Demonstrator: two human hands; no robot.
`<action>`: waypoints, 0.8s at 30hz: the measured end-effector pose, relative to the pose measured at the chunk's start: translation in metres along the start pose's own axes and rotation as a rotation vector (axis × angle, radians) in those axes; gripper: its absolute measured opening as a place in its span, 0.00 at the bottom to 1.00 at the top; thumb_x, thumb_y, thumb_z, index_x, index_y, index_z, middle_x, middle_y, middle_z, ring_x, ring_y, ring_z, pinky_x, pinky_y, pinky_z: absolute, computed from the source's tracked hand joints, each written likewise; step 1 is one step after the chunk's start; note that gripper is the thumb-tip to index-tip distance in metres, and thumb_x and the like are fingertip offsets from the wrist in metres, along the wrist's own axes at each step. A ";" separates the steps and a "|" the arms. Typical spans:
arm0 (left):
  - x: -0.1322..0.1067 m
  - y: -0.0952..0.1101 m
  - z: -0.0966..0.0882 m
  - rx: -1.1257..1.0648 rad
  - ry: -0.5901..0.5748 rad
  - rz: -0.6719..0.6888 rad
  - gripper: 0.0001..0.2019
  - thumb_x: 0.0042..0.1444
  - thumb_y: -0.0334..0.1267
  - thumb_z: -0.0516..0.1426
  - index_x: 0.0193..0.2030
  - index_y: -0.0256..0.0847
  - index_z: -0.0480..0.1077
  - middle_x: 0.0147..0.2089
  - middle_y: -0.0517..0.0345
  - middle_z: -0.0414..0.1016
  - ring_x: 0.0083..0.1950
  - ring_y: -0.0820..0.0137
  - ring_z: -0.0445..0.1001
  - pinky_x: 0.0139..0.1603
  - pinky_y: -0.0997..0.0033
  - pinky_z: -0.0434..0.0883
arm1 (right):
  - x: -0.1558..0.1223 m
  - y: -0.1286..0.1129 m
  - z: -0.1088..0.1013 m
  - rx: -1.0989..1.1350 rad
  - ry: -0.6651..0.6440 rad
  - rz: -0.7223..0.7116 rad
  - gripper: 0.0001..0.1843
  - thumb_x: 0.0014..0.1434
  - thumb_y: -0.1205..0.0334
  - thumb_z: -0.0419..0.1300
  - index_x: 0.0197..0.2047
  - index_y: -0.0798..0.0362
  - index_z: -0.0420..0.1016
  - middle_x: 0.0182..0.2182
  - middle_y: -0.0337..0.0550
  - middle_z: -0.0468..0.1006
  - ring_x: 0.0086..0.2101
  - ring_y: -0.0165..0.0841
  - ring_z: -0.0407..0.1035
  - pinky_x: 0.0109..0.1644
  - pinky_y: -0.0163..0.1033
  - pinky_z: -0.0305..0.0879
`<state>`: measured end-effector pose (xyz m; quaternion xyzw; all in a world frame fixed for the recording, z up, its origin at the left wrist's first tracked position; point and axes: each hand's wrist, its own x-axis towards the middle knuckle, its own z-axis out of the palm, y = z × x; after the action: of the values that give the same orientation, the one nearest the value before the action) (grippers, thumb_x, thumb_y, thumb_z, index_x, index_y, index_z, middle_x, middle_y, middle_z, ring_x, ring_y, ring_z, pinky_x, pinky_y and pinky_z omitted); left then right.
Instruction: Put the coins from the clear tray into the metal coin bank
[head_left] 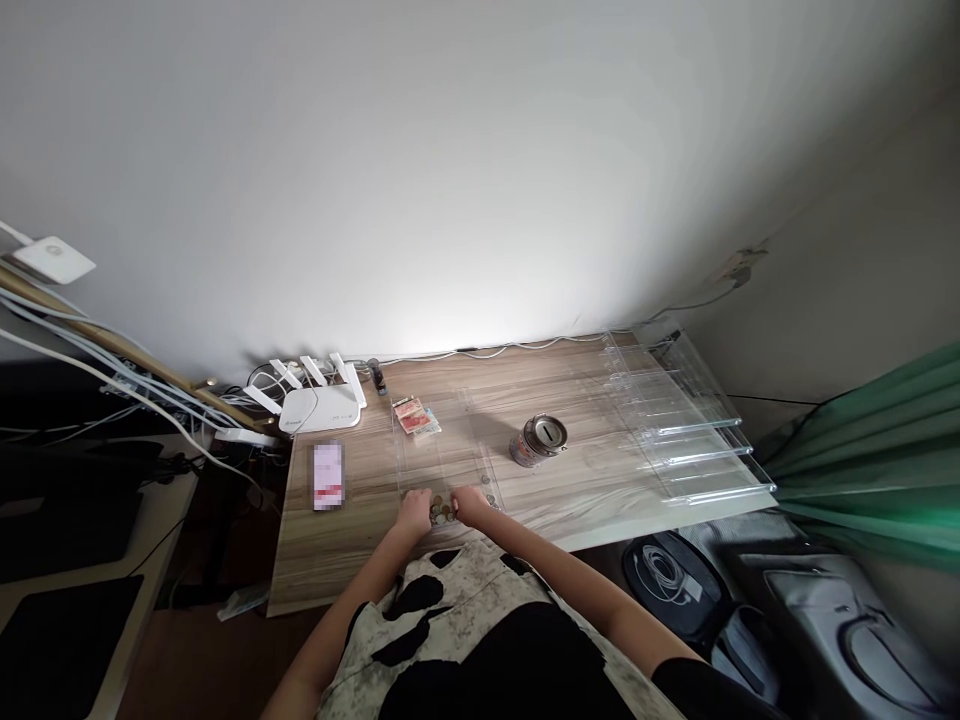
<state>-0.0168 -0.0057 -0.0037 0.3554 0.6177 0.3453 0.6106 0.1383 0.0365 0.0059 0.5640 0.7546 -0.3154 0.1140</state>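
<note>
A wood-grain table [330, 560] bears a transparent tray [448, 458], slotted tin [538, 441] and stacked clear panels [686, 430].

A brightly lit pale wall [480, 180] stands behind a wood-grain table [337, 555]

No text, brand or number can be read with certainty. Small dark markings are noted on the white router [321, 408], too small to be deciphered. Print is borne by the banknotes [412, 417] and by the side of the slotted tin [525, 449]; its wording cannot be made out. The pale pink rectangle [328, 472] with a red band is obscured by pixelation.
</note>
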 end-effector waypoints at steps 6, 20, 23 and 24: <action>0.000 0.014 -0.008 0.006 0.139 -0.034 0.07 0.51 0.30 0.56 0.24 0.43 0.67 0.35 0.52 0.72 0.53 0.58 0.68 0.56 0.61 0.63 | 0.002 0.008 -0.012 0.188 0.001 -0.001 0.08 0.44 0.73 0.62 0.28 0.52 0.79 0.27 0.39 0.80 0.30 0.31 0.74 0.33 0.30 0.66; -0.007 0.029 -0.034 -0.912 0.126 -0.445 0.11 0.65 0.35 0.46 0.31 0.39 0.62 0.17 0.68 0.58 0.13 0.83 0.55 0.13 0.83 0.55 | 0.000 -0.031 -0.021 0.131 0.081 -0.128 0.19 0.48 0.67 0.64 0.46 0.54 0.75 0.48 0.49 0.75 0.46 0.39 0.69 0.49 0.39 0.64; -0.013 0.030 -0.042 -0.941 0.110 -0.410 0.12 0.65 0.36 0.46 0.30 0.39 0.62 0.15 0.71 0.51 0.11 0.84 0.48 0.11 0.84 0.47 | -0.004 -0.032 -0.002 -0.021 0.010 -0.182 0.26 0.44 0.70 0.66 0.50 0.55 0.72 0.52 0.53 0.70 0.50 0.44 0.66 0.50 0.41 0.63; -0.014 0.031 -0.042 -0.953 0.104 -0.404 0.12 0.65 0.35 0.47 0.30 0.38 0.62 0.14 0.72 0.49 0.11 0.84 0.47 0.11 0.84 0.46 | -0.005 -0.033 0.001 -0.070 -0.023 -0.193 0.28 0.44 0.70 0.66 0.51 0.56 0.71 0.52 0.53 0.70 0.50 0.44 0.66 0.49 0.42 0.64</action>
<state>-0.0585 -0.0018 0.0306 -0.1061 0.4776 0.4809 0.7276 0.1092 0.0269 0.0189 0.4809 0.8146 -0.3045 0.1115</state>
